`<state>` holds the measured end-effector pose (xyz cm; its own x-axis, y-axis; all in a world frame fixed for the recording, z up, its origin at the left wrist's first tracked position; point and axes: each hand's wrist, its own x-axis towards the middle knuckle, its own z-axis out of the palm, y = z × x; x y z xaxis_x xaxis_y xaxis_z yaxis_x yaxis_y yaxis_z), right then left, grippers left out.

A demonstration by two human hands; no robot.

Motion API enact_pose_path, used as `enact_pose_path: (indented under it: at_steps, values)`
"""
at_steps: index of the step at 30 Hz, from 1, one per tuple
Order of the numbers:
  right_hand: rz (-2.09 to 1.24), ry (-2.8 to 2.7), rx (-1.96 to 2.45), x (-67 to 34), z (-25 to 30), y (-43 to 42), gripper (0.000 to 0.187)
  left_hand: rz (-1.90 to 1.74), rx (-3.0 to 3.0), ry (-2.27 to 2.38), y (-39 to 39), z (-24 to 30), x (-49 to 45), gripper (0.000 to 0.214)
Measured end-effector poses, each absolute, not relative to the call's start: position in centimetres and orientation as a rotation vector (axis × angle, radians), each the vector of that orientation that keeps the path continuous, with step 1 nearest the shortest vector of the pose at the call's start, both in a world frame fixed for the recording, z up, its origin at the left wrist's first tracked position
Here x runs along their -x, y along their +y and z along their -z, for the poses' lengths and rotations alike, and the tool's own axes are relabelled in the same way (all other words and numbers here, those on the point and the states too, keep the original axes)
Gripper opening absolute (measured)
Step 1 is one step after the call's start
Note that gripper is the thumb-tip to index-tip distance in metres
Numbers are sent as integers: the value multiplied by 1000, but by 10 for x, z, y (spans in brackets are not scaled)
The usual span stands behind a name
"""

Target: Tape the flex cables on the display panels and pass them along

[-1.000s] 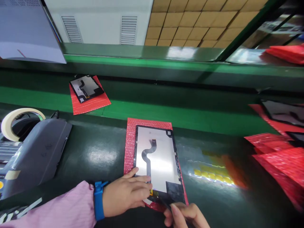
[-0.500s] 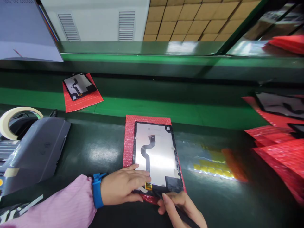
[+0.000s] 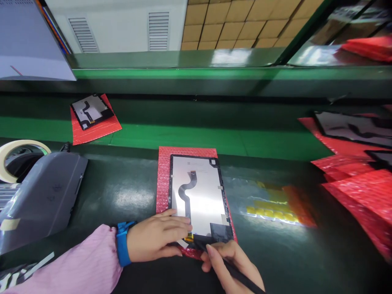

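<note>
A tablet display panel (image 3: 200,200) lies back side up on a red bubble-wrap sheet (image 3: 163,179) before me. A dark ribbon cable (image 3: 187,202) winds down its silver back to a gold-coloured connector (image 3: 189,237) near the bottom edge. My left hand (image 3: 159,234), with a blue wrist strap (image 3: 123,245), rests flat on the lower left of the panel, its fingers stretched over the cable. In my right hand (image 3: 231,261), a slim black pen-shaped tool (image 3: 237,275) is gripped, its tip beside the connector. Its exact kind is unclear.
At left stand a grey machine (image 3: 45,196) and a tape roll (image 3: 9,161). Another panel (image 3: 92,111) lies on red wrap at the back left. Further panels (image 3: 355,126) and red sheets (image 3: 364,196) are at right. A clear sheet with yellow pieces (image 3: 272,212) is nearer.
The whole view has shifted slightly. The tool's tip has moved a little up and left, closer to the gold connector. My left hand stays on the panel.
</note>
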<state>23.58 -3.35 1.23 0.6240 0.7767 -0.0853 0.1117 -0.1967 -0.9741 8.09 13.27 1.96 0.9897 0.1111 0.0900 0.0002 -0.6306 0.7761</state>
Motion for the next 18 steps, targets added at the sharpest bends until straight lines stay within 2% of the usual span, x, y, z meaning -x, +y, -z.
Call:
enact_pose_path:
  at_steps: [13,18]
  values:
    - [-807,-710,1774,-241,-14,-35,42,-305,-2349,3,134,-15,-78,32]
    - [-790,-669,1780,-236,-16,-33,43,-315,-2437,-53,132,-15,-76,18]
